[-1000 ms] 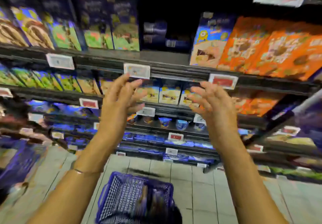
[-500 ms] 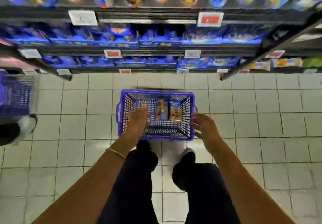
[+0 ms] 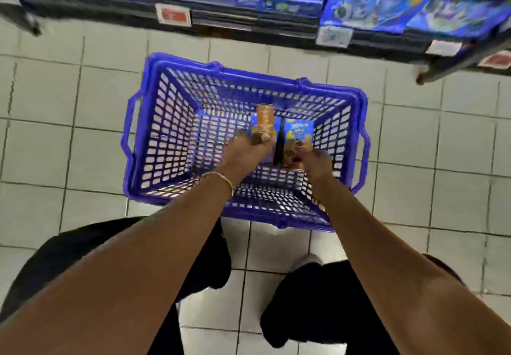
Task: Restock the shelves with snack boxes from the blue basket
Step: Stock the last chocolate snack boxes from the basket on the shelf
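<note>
The blue basket [image 3: 166,133] stands on the tiled floor in front of my feet. Two snack boxes lie in its right half: one showing an orange edge [image 3: 265,121] and a blue-and-yellow one [image 3: 300,130]. Both my hands are down inside the basket. My left hand [image 3: 243,155] closes around the near end of the orange-edged box. My right hand [image 3: 315,161] closes around the near end of the blue-and-yellow box. The fingers are blurred and partly hidden by the boxes.
The lowest shelves [image 3: 249,20] run along the top, packed with blue packages and price tags [image 3: 173,15]. A shelf corner [image 3: 425,75] juts out at the right. My dark-trousered legs [image 3: 318,299] stand just behind the basket.
My view dropped from the upper shelves to the floor. Both hands came down from shelf height, reached into the basket and closed on the two boxes.
</note>
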Demonstrator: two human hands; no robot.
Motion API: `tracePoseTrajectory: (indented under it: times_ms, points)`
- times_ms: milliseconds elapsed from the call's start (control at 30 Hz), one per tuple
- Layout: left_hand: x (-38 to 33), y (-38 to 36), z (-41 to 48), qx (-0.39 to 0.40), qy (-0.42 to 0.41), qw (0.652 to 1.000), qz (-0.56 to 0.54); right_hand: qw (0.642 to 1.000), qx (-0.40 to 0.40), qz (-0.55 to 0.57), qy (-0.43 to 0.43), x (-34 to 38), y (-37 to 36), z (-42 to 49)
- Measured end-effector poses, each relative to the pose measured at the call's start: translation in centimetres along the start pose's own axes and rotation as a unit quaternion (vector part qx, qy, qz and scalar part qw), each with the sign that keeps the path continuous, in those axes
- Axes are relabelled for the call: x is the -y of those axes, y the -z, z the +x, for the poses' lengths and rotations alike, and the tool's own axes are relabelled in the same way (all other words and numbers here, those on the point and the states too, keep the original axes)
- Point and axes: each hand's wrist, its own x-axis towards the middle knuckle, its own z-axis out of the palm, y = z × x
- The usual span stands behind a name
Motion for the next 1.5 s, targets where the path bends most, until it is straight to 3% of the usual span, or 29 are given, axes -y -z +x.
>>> tracePoseTrajectory:
  times_ms: [100, 267, 367, 500, 600, 667, 800, 933, 1067, 1233, 1367, 1500]
  points:
    - [1.5, -3.0, 3.8, -0.015, -0.035, 0.999, 0.033, 0.993, -0.035, -0.085, 0.068, -2.4, -2.4, 4.5]
    - [3.7, -6.8, 5.8, -0.143, -0.095, 0.981, 0.095, 0.953, -0.141, -0.22, 0.155, -5.3, -5.6, 7.3]
    - [3.9, -8.6, 6.4, -0.183, -0.144, 0.965, 0.122, 0.944, -0.156, -0.25, 0.148, -6.2, -6.3, 7.7]
    - [4.0, -9.0, 7.3, -0.106, -0.108, 0.988, 0.03, 0.95, -0.132, -0.245, 0.142, -6.5, -6.3, 8.4]
    - [4.0, -8.5, 7.6, -0.073, -0.089, 0.992, 0.052, 0.951, -0.124, -0.241, 0.151, -6.6, -5.6, 8.5]
    - [3.8, -7.9, 7.4, -0.106, -0.075, 0.988, 0.089, 0.953, -0.118, -0.234, 0.153, -6.6, -5.2, 8.4]
    - [4.8, -7.4, 7.6, -0.229, -0.067, 0.937, 0.256, 0.963, -0.105, -0.207, 0.139, -6.5, -5.0, 8.9]
    - [6.0, -7.7, 9.0, -0.256, -0.105, 0.933, 0.228, 0.968, -0.105, -0.186, 0.135, -6.7, -5.2, 9.7]
    - [6.6, -6.5, 10.8, -0.198, -0.058, 0.976, 0.073, 0.981, -0.071, -0.141, 0.111, -6.8, -5.0, 10.7]
    - [8.0, -4.6, 11.9, -0.019, 0.013, 0.996, -0.084, 0.979, -0.032, -0.189, 0.064, -6.5, -5.4, 11.3]
    - [8.8, -4.8, 12.1, 0.063, 0.054, 0.992, -0.093, 0.984, -0.018, -0.166, 0.064, -6.8, -5.8, 11.2]
    - [8.3, -5.1, 11.7, 0.071, 0.065, 0.993, -0.073, 0.998, 0.006, -0.06, -0.009, -6.6, -5.5, 11.3]
